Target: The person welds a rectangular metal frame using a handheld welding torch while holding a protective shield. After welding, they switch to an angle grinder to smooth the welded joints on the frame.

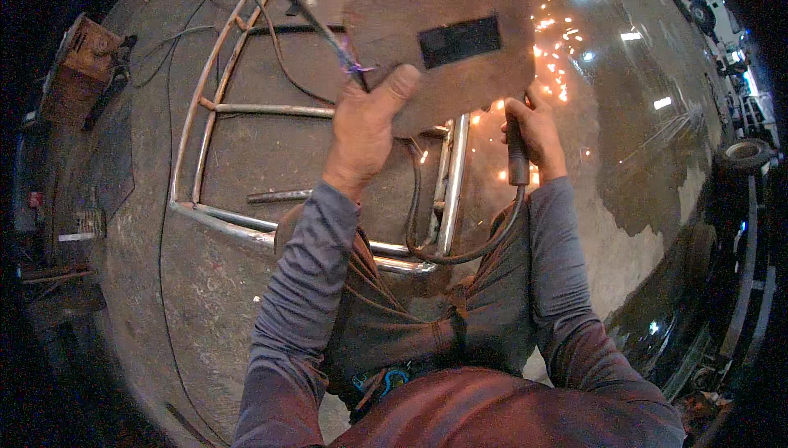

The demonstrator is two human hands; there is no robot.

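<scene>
Now the left hand (pixel 365 136) grips the lower left edge of the brown shield (pixel 443 82), thumb in front; its other fingers can't be seen. The right hand (pixel 539 136) curls snugly round the dark handle (pixel 517 152), by the shield's lower right corner. The metal frame (pixel 271 110) lies on the floor (pixel 213 284), partly behind the shield. Sparks (pixel 561 70) fly, so it's best to look through the dark window (pixel 460 41) and move slowly.

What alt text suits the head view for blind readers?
The left hand holds a brown shield with a dark window, and the right hand grips a cabled handle; orange sparks show past the shield's top and right edges. A metal frame lies below.
</scene>
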